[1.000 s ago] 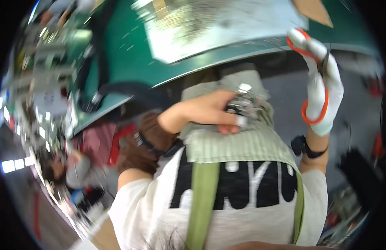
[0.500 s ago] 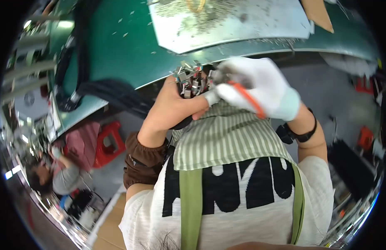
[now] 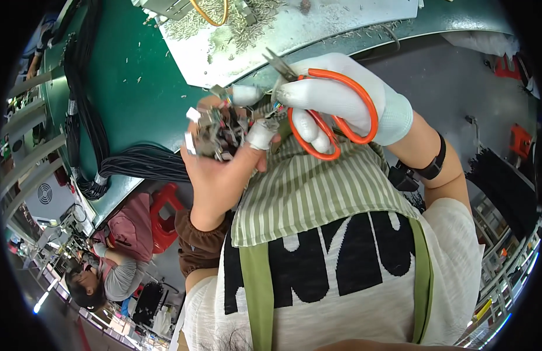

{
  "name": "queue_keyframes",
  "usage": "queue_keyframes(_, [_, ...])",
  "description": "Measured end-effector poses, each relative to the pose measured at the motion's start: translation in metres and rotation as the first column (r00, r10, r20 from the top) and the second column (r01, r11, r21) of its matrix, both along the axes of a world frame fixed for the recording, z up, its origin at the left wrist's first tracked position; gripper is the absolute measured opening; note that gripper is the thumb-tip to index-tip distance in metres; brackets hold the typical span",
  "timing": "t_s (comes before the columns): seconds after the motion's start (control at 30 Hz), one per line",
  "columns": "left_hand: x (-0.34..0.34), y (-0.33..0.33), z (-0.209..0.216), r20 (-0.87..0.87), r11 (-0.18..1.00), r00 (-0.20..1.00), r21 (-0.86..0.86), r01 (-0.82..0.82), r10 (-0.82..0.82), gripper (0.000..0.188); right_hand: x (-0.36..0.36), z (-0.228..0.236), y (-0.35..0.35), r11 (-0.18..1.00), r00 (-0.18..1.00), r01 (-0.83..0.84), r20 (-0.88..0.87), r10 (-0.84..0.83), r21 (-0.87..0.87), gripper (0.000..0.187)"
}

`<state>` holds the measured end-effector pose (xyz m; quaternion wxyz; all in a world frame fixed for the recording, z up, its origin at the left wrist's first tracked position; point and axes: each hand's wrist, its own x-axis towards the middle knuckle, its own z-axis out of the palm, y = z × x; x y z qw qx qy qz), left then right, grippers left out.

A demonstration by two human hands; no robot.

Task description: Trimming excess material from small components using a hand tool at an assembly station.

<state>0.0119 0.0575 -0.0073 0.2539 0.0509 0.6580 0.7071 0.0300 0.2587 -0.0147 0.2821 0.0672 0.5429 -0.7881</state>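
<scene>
Green tabletop (image 3: 136,76), connectors (image 3: 223,132) inside left grip (image 3: 215,182).

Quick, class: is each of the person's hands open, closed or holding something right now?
Left hand: closed around a bunch of small silver metal connectors, partly blurred.
Right hand, white-gloved: closed on metal scissors with orange looped handles.
</scene>
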Motion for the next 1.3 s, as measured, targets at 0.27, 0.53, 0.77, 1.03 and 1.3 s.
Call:
queue_keyframes(0.27, [-0.008, -0.011, -0.009, -0.482, 0.854, 0.732, -0.443, 0.271, -0.482, 0.017, -0.006, -0.005, 0.029, 0.930, 0.940, -0.336, 0.012, 0.342, -0.149, 0.030])
queue_keyframes(0.53, [-0.008, 0.004, -0.005, 0.035, 0.993, 0.999, 0.118, 0.004, -0.008, 0.014, -0.003, -0.019, -0.011, 0.530, 0.325, 0.649, -0.829, 0.456, 0.546, 0.012])
queue_keyframes(0.77, [-0.017, 0.009, 0.007, 0.121, 0.998, 0.992, -0.067, -0.007, 0.015, 0.023, 0.009, 0.002, 0.004, 0.353, 0.463, 0.695, -0.765, 0.448, 0.627, 0.017])
queue_keyframes(1.03, [-0.017, 0.019, -0.004, -0.152, 0.970, 0.976, -0.164, -0.180, 0.156, 0.026, 0.012, 0.001, 0.015, 0.335, 0.681, 0.451, -0.561, 0.470, 0.827, 0.014])
queue_keyframes(1.3, [-0.014, 0.021, -0.001, -0.204, 0.966, 0.971, -0.198, -0.165, 0.124, 0.022, 0.007, -0.016, -0.003, 0.352, 0.525, 0.674, -0.757, 0.389, 0.649, 0.014])
